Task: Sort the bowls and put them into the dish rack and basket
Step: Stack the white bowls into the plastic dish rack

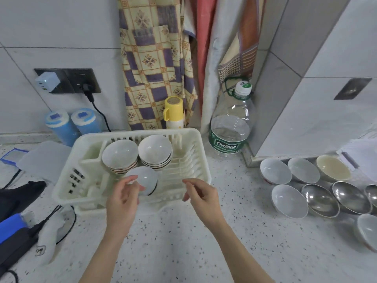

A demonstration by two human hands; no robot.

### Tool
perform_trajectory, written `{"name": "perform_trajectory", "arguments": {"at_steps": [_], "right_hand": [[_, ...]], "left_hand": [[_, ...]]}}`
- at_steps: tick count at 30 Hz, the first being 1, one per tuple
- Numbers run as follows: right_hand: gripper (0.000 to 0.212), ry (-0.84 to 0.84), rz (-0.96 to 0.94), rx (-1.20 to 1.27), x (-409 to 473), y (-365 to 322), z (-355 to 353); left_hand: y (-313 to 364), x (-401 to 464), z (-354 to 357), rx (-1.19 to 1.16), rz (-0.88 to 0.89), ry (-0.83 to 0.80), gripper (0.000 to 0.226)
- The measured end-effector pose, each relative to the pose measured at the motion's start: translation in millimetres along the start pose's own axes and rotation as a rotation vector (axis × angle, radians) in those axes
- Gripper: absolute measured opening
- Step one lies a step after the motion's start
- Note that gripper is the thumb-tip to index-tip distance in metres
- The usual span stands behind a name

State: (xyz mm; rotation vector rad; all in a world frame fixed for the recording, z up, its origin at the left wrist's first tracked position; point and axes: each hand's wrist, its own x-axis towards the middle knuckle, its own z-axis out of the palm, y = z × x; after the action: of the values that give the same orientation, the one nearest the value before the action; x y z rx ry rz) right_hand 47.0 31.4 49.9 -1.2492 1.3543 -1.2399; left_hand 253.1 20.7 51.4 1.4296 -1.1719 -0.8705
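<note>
Left hand (122, 198) holds a white bowl (145, 181) over the dish rack (201, 158) with 2 stacks.

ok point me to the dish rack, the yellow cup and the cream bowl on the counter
dish rack (201, 152): head view, on its right rim
yellow cup (173, 108): head view, on its side wall
cream bowl (332, 168): head view, on its inner surface

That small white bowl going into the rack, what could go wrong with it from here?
1. The left hand holds the small bowl only by its rim, tilted; that thin grip might slip.
2. It hangs close to the two bowl stacks in the dish rack, so it could knock and chip them.
3. The right hand is off the bowl, giving no support.
</note>
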Motion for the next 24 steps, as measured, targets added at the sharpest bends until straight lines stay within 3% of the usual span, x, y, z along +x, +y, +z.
{"name": "perform_trajectory", "arguments": {"at_steps": [7, 11, 13, 18, 20, 24], "right_hand": [[0.025, 0.227, 0.140, 0.014, -36.5, 26.8, -138.4], [0.029, 0.337, 0.176, 0.079, -47.6, 38.3, -201.2], [0.031, 0.392, 0.203, 0.127, -49.0, 42.3, -228.3], [0.027, 0.510, 0.238, 0.165, -47.9, 49.5, -286.8], [0.027, 0.527, 0.237, 0.181, -48.2, 52.0, -304.0], [0.024, 0.510, 0.232, 0.198, -50.2, 58.3, -325.4]], "left_hand": [[2.3, -76.7, 129.1, 0.063, -0.087, -0.228, 0.016], [0.7, -107.5, 215.4, 0.202, -0.223, -0.501, 0.005], [0.3, -117.8, 257.3, 0.244, -0.311, -0.596, 0.013], [9.8, -132.1, 337.8, 0.232, -0.632, -0.685, 0.039], [12.7, -135.2, 356.4, 0.189, -0.732, -0.673, 0.037], [10.4, -143.5, 376.0, 0.107, -0.772, -0.609, 0.024]]}}
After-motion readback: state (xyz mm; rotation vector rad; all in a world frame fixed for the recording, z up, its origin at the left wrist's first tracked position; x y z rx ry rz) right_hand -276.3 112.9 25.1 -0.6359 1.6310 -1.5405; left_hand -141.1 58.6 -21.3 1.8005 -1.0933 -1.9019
